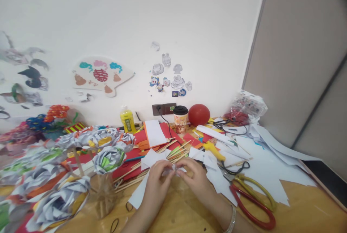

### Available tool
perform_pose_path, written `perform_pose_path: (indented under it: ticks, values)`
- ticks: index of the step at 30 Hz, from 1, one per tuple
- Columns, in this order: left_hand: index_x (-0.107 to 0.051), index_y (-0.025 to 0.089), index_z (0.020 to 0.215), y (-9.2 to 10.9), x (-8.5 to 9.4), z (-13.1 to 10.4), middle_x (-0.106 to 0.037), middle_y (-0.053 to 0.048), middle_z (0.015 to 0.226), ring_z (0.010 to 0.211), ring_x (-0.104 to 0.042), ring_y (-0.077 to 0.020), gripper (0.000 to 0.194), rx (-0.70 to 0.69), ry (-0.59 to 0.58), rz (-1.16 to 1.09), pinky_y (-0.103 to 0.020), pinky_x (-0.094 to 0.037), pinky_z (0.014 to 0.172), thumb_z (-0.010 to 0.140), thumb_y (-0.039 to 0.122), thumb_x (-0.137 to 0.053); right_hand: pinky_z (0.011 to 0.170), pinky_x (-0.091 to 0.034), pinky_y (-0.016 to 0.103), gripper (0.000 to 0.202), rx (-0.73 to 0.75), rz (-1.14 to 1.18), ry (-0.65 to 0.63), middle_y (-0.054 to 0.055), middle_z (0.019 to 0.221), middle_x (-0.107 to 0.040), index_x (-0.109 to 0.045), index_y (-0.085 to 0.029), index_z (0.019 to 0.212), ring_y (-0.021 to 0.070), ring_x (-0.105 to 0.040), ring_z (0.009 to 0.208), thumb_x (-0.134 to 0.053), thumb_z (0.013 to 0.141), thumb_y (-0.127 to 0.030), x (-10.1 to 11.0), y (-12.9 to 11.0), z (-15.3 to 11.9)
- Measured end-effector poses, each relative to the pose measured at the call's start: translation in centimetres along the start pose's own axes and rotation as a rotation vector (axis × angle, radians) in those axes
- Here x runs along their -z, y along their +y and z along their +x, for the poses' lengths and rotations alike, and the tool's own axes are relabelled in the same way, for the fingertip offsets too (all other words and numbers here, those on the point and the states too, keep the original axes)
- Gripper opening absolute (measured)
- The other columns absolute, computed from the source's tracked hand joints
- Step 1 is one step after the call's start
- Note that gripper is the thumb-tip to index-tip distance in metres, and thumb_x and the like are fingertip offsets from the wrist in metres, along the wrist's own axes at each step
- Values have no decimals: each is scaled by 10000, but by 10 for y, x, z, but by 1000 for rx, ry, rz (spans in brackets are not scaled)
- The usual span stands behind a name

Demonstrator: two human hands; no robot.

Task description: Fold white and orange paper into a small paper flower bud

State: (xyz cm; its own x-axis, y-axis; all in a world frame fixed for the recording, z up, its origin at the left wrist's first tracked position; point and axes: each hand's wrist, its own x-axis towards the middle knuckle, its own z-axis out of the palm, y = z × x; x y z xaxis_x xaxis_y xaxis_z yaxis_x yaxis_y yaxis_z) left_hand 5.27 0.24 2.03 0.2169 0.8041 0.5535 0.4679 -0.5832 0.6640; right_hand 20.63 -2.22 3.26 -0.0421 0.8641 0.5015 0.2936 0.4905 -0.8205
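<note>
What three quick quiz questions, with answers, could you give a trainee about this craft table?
1. Multiple choice: what colours are the handles of the large scissors?
A) both black
B) one red, one yellow
C) both blue

2. True or false: as the camera sees it, the black-lidded paper cup stands between the yellow drink bottle and the red balloon.

3. Short answer: what is in the fingertip grip of the left hand and right hand?

Key: 1. B. 2. True. 3. A small white piece, apparently paper; the fingers partly hide it.
</note>
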Motion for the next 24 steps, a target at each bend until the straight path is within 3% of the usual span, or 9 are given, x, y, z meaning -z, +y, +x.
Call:
perform_pose_path:
  ticks: [12,19,24]
  values:
    - [-560,196,712,2,0,1,-613,-45,798,791,-569,-188,108,68,-32,-112,-295,-457,736,756,294,-558,764,-442,289,91,-15,-34,1,36,863,-637,-610,-204,836,177,-575,838,-544,775,-189,0,6,1]
    - [-551,203,741,1,-1,1,-618,-41,800,801,-578,-207,115,151,-78,-108,-313,-461,729,738,318,-557,761,-452,286,76,-66,72,-4,25,831,-629,-605,-198,800,175,-576,820,-566,737,-185,-4,21,3]
    - [-530,204,744,0,-2,1,-612,-31,803,792,-583,-198,61,133,-75,-60,-308,-456,734,734,262,-545,731,-449,277,71,-109,55,-22,19,811,-638,-612,-196,772,179,-583,800,-593,706,-180,-4,28,4]
